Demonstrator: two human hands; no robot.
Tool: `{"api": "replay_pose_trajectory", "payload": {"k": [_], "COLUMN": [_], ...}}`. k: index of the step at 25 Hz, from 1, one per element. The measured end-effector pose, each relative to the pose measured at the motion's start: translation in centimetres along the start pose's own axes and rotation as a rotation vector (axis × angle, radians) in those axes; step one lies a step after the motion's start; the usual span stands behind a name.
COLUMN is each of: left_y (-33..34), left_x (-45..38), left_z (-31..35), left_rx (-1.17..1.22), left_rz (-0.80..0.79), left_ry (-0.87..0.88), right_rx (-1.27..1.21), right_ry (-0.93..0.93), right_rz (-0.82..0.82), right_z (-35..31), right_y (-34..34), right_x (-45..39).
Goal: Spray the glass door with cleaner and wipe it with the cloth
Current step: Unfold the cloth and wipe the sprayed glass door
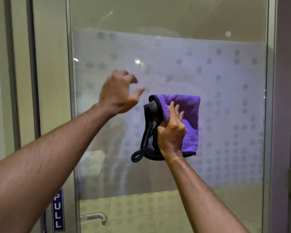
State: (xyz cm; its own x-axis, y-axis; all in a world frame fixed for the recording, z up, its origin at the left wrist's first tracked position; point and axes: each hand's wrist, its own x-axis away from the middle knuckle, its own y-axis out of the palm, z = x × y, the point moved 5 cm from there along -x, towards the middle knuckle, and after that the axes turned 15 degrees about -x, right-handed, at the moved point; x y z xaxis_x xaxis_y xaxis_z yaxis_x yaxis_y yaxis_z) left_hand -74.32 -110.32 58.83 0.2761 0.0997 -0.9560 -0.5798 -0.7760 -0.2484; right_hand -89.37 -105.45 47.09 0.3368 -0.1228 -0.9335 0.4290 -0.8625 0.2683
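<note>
While gripped in the right hand (pixel 172 130), fingers curled into its folds, purple cloth (pixel 188 118) held flat against the glass door (pixel 208 73), near the middle of the pane. Folded, long axis upright, black-trimmed edge and hanging loop at lower left. Left hand (pixel 119 93) raised beside it, empty, fingers loosely curled, blurred; contact with the glass impossible to tell. Frosted dotted band across the pane, hazy behind. Handle (pixel 97 216) and PULL sign (pixel 58 210) near the bottom left edge.
</note>
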Motion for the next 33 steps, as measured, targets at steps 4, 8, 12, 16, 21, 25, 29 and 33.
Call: {"api": "replay_pose_trajectory", "payload": {"k": [4,8,12,16,21,25,29,33], "left_y": [-0.5,-0.6,-1.3,-2.2,-2.7,-2.8,-3.2,-3.6], "left_x": [-0.2,-0.5,-0.4,-0.1,0.1,0.4,1.0,1.5], "left_z": [4.3,5.5,5.8,5.9,4.4,2.7,1.7,0.8], "left_rx": [0.224,0.098,0.15,0.172,0.135,0.122,0.15,0.18], "left_rz": [-0.225,-0.367,-0.391,-0.321,-0.254,-0.275,-0.287,-0.281], "left_ry": [0.076,0.054,0.049,0.068,0.053,0.034,0.028,0.02], "right_rx": [-0.01,-0.01,-0.013,-0.043,-0.058,0.012,0.016,0.013], "right_ry": [0.009,0.033,0.041,0.068,0.064,0.055,0.186,0.234], "right_rz": [-0.036,-0.001,-0.032,-0.128,-0.091,-0.02,-0.216,-0.354], "right_z": [-0.9,-1.9,-3.0,-3.0,-2.6,-1.2,0.0,0.1], "right_y": [0.1,-0.3,-0.6,-0.8,-3.0,-4.8,-4.6,-3.9], "right_x": [0.4,0.4,0.7,1.4,0.8,-1.9,-3.5,-3.7]}}
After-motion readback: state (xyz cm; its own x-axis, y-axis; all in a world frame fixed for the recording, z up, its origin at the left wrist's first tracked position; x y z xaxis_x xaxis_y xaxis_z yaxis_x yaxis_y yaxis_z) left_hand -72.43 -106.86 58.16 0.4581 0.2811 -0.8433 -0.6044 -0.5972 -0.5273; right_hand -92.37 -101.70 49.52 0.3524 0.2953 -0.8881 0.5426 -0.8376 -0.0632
